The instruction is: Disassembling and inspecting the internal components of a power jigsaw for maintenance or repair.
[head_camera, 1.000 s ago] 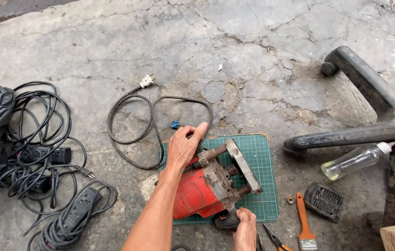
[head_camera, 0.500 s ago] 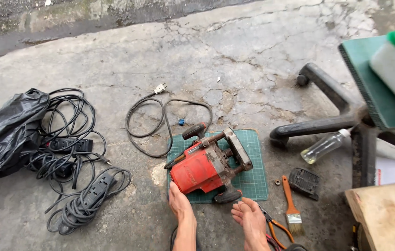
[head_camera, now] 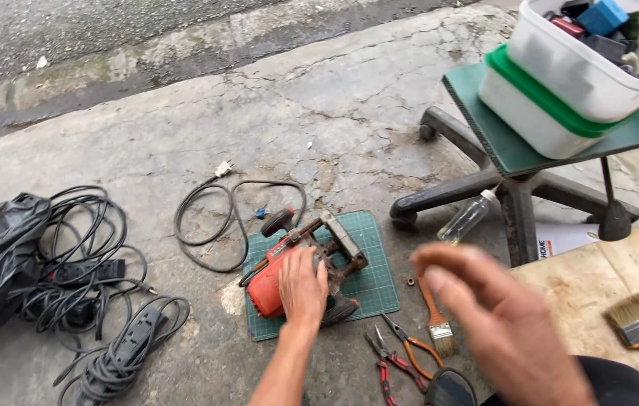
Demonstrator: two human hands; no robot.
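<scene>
While our left hand (head_camera: 303,287) rests flat on the red power tool (head_camera: 289,274) lying diagonally across the green mat (head_camera: 368,282), our right hand (head_camera: 503,323) hangs open, empty, farther off.

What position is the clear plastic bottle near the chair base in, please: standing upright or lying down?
Lying down. The clear bottle rests on its side on the concrete floor, its white cap pointing toward the chair base.

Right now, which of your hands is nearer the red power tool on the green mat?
Left. The left hand rests on the red power tool, which lies on the green mat. The right hand, blurred, is raised well to the tool's right, apart from it.
</scene>
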